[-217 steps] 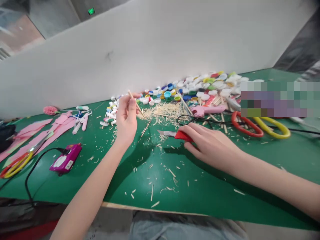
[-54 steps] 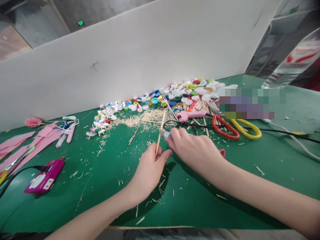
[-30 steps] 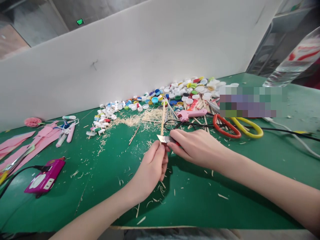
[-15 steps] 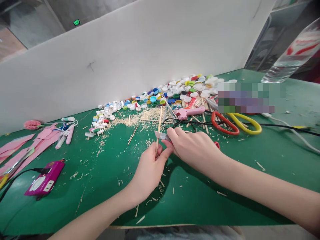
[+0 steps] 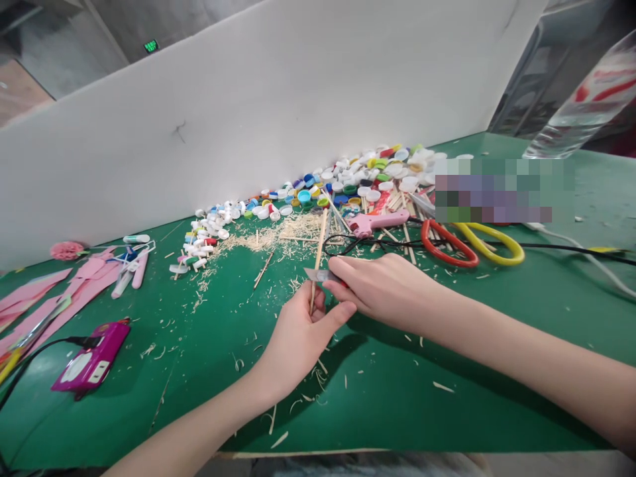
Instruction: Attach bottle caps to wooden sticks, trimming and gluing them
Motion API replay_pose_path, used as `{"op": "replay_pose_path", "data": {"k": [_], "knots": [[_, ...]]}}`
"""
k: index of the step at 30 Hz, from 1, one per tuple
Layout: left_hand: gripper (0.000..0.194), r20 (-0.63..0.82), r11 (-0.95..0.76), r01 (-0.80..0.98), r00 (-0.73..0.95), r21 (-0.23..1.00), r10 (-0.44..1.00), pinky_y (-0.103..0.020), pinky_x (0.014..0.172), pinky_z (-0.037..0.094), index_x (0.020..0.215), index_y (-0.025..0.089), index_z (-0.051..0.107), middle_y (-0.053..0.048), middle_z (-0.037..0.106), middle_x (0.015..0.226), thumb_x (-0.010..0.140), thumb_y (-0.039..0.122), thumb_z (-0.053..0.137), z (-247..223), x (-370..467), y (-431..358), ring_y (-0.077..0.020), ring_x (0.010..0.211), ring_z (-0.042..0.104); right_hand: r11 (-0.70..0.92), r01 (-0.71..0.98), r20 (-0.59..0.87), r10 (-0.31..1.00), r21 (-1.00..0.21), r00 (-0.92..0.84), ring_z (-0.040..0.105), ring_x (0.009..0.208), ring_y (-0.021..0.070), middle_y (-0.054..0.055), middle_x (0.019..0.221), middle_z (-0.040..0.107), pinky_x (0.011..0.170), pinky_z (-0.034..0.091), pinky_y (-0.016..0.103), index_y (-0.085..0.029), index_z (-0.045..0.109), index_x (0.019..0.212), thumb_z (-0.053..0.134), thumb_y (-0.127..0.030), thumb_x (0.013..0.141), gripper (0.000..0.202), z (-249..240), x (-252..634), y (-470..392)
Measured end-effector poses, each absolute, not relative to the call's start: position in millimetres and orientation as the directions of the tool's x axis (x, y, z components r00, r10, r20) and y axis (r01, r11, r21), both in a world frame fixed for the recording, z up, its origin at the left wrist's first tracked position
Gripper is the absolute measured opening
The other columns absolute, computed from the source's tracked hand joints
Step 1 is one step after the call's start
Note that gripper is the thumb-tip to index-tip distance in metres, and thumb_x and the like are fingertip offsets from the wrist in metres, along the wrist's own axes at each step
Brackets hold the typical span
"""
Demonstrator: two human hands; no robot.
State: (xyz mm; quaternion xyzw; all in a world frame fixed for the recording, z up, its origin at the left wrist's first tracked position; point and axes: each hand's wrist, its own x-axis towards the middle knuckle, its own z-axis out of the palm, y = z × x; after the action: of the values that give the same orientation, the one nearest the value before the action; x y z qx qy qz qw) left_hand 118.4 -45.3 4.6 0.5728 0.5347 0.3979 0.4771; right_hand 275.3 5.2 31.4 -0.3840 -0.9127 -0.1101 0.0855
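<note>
A thin wooden stick (image 5: 321, 242) stands up at a slant from my left hand (image 5: 303, 331), whose fingers are closed around its lower end while the thumb reaches toward the right. My right hand (image 5: 382, 285) is closed on a small knife (image 5: 318, 273); the handle is mostly hidden in the fingers. The knife's blade lies across the stick just above my left fingers. Pale wood shavings (image 5: 303, 228) are heaped behind the hands and scattered over the green table (image 5: 199, 397).
Many bottle caps (image 5: 342, 179) lie along the white partition (image 5: 248, 99). To the right are a pink glue gun (image 5: 372, 223), red-handled scissors (image 5: 450, 244), yellow handles (image 5: 489, 245), cables and a bottle (image 5: 576, 112). At left are pink paper (image 5: 79, 285) and a magenta device (image 5: 92, 358).
The blade has shifted slightly down and left along the stick. My left thumb has stretched out to the right, and the stick's top has tilted a little to the right.
</note>
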Motion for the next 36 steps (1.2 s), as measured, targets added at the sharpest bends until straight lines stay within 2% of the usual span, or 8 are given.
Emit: {"op": "replay_pose_path", "data": {"k": [3, 8, 12, 17, 23, 27, 32, 36], "knots": [[0.033, -0.041, 0.010, 0.256, 0.113, 0.967, 0.993, -0.022, 0.057, 0.032, 0.084, 0.018, 0.049, 0.003, 0.042, 0.074, 0.078, 0.048, 0.062, 7.4, 118.0, -43.3, -0.0083, 0.063, 0.035, 0.676, 0.720, 0.207, 0.691, 0.156, -0.693, 0.051, 0.050, 0.0111, 0.003, 0.075, 0.058, 0.044, 0.010, 0.026, -0.016, 0.047, 0.085, 0.022, -0.041, 0.098, 0.037, 30.5, 271.1, 2.1], [0.030, -0.064, 0.040, 0.353, 0.057, 0.935, 0.996, -0.022, 0.050, 0.024, 0.075, 0.018, 0.048, 0.007, 0.031, 0.062, 0.082, 0.046, 0.057, 10.2, 117.7, -42.6, -0.0064, 0.053, 0.024, 0.500, 0.835, 0.284, 0.786, 0.231, -0.549, 0.057, 0.055, 0.0151, 0.006, 0.075, 0.059, 0.045, 0.010, 0.027, -0.016, 0.049, 0.090, 0.023, -0.037, 0.099, 0.035, 22.5, 260.3, -7.4], [0.037, -0.067, 0.047, 0.320, 0.052, 0.946, 0.996, -0.022, 0.046, 0.020, 0.071, 0.019, 0.043, 0.009, 0.028, 0.056, 0.084, 0.053, 0.051, 6.4, 119.1, -42.9, -0.0053, 0.047, 0.022, 0.427, 0.873, 0.264, 0.837, 0.235, -0.480, 0.059, 0.055, 0.0178, 0.005, 0.070, 0.057, 0.043, 0.012, 0.027, -0.017, 0.049, 0.092, 0.027, -0.031, 0.098, 0.028, 20.8, 254.3, -12.7], [0.045, -0.079, 0.066, 0.335, 0.025, 0.940, 0.997, -0.021, 0.043, 0.018, 0.067, 0.020, 0.035, 0.009, 0.025, 0.052, 0.083, 0.060, 0.047, 2.1, 121.1, -43.0, -0.0049, 0.043, 0.023, 0.334, 0.913, 0.288, 0.873, 0.233, -0.393, 0.056, 0.051, 0.0165, 0.006, 0.068, 0.055, 0.042, 0.012, 0.025, -0.016, 0.050, 0.093, 0.022, -0.036, 0.098, 0.035, 24.1, 249.9, -16.4], [0.045, -0.144, 0.129, 0.252, 0.042, 0.959, 0.989, -0.020, 0.040, 0.015, 0.067, 0.021, 0.034, 0.010, 0.020, 0.050, 0.083, 0.063, 0.045, 1.2, 123.5, -43.6, -0.0041, 0.038, 0.022, 0.311, 0.921, 0.350, 0.857, 0.236, -0.379, 0.055, 0.048, 0.0163, 0.007, 0.063, 0.052, 0.043, 0.010, 0.025, -0.014, 0.051, 0.088, 0.015, -0.033, 0.098, 0.042, 25.3, 247.9, -16.4], [0.046, -0.230, 0.218, 0.161, 0.059, 0.963, 0.971, -0.019, 0.035, 0.012, 0.068, 0.022, 0.031, 0.011, 0.020, 0.051, 0.081, 0.063, 0.048, 7.7, 125.2, -46.1, -0.0025, 0.035, 0.020, 0.295, 0.932, 0.340, 0.872, 0.210, -0.352, 0.055, 0.048, 0.0177, 0.007, 0.064, 0.052, 0.044, 0.010, 0.024, -0.015, 0.052, 0.089, 0.014, -0.033, 0.098, 0.043, 27.4, 248.2, -16.5], [0.043, -0.401, 0.403, 0.002, 0.105, 0.915, 0.910, -0.016, 0.029, 0.008, 0.072, 0.024, 0.032, 0.012, 0.016, 0.049, 0.080, 0.060, 0.053, 19.3, 128.2, -49.7, -0.0029, 0.032, 0.015, 0.297, 0.931, 0.309, 0.883, 0.212, -0.352, 0.057, 0.049, 0.0185, 0.007, 0.065, 0.053, 0.043, 0.010, 0.024, -0.015, 0.052, 0.090, 0.016, -0.032, 0.097, 0.040, 28.9, 250.3, -17.5], [0.044, -0.435, 0.442, -0.044, 0.110, 0.896, 0.893, -0.015, 0.028, 0.008, 0.071, 0.024, 0.032, 0.012, 0.016, 0.048, 0.078, 0.060, 0.056, 24.0, 129.2, -49.9, -0.0027, 0.033, 0.014, 0.310, 0.918, 0.333, 0.863, 0.245, -0.380, 0.056, 0.047, 0.0179, 0.006, 0.064, 0.053, 0.042, 0.009, 0.025, -0.016, 0.052, 0.090, 0.020, -0.031, 0.097, 0.037, 24.7, 249.1, -20.8]]}}
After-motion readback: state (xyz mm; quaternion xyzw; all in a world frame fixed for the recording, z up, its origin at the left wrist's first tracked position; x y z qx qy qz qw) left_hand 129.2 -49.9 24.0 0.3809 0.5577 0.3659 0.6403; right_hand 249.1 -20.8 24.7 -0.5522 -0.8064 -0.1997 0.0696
